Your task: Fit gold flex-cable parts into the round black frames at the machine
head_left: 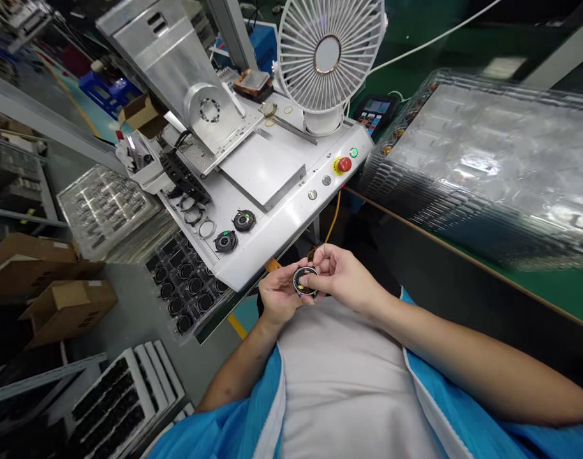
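Observation:
In front of my torso, both hands hold a round, dark part with a metal rim that looks like an open watch case (305, 291). My left hand (280, 294) cups it from the left, fingers wrapped around its edge. My right hand (346, 278) grips it from the other side, with the thumb pressed over its inner face. Whether anything small is pinched in the right fingers is hidden. Beyond my hands, a black round module (244, 220) and a second black module (225, 241) lie on the white machine bench (272, 239), near several thin metal rings (206, 228).
A white fan (327, 54) stands at the bench's back, with a red stop button (344, 165) on the front panel. A metal fixture (215, 121) rises at left. Stacked clear trays (492, 146) fill the right; a tray of round black parts (189, 287) sits left.

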`<state>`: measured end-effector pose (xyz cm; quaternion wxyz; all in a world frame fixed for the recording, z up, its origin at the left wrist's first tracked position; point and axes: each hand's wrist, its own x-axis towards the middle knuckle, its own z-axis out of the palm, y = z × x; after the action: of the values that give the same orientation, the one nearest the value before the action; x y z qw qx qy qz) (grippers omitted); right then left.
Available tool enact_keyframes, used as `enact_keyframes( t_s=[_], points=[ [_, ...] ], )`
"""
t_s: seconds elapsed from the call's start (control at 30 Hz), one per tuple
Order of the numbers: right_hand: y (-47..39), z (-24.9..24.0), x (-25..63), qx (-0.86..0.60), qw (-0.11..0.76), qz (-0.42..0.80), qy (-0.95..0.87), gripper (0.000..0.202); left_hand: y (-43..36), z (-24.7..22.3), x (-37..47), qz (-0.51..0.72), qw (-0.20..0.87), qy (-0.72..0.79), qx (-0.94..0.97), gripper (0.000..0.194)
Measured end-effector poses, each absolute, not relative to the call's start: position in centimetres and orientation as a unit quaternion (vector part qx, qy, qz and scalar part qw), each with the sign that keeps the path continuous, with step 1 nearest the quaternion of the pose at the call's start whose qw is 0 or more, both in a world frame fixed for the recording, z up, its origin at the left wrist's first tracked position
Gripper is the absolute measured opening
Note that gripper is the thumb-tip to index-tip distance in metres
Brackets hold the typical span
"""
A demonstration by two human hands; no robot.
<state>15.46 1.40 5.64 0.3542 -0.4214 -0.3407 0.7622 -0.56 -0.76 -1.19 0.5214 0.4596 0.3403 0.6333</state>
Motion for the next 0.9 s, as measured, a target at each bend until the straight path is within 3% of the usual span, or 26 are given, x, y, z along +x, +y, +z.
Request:
enact_keyframes(
  t_s=[0.13, 0.37, 0.53, 0.7, 0.9],
  points=[
    [1.6, 4.8, 15.9, -0.442, 0.282, 0.760, -0.384, 0.053, -1.0, -1.3, -0.6, 0.637, 0.504, 0.341, 0.473, 0.056],
    [0.9, 3.6, 15.6, -0.386, 0.354, 0.795, -0.307, 0.060, -0.3, -0.7, -1.0, 0.596, 0.460, 0.325, 0.572, 0.061],
    [1.3, 3.7, 14.8, -0.384, 0.388, 0.782, -0.301, 0.059, 0.0, -0.4, -0.8, 0.611, 0.458, 0.375, 0.526, 0.054],
    [6.4, 4.3, 14.6, -0.412, 0.353, 0.726, -0.422, 0.054, 0.6, 0.2, -1.2, 0.638, 0.472, 0.405, 0.454, 0.044],
    [16.9, 6.5, 15.5, -0.529, 0.482, 0.564, -0.411, 0.037, 0.6, 1.8, -1.7, 0.580, 0.543, 0.386, 0.469, 0.037]
  ],
)
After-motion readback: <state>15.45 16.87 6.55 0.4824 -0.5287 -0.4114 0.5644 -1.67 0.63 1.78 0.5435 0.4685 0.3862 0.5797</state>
